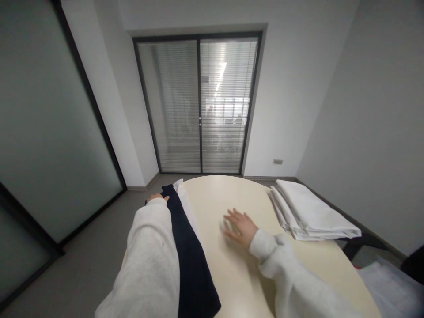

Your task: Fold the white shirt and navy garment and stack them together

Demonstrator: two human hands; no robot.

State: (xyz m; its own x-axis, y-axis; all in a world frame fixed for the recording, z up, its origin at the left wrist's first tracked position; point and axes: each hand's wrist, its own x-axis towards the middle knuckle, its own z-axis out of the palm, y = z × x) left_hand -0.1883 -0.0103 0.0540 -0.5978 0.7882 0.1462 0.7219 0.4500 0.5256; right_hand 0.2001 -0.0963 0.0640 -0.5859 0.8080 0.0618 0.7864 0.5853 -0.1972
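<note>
My right hand (239,226) lies flat on the cream round table (228,269), fingers stretched out and spread toward the left, holding nothing. My left hand (157,198) reaches past the table's left edge and rests at the far end of a dark navy cloth (188,251). Most of its fingers are hidden behind the sleeve and the cloth. The navy cloth lies in a long strip along the left side of the table, with a white cloth (185,198) showing under its far edge. Both arms wear light grey sleeves.
A stack of folded white cloths (308,210) sits on the right side of the table. Glass sliding doors with blinds (198,106) stand ahead. A frosted glass wall (43,132) runs on the left. A dark chair edge (412,265) shows at the lower right.
</note>
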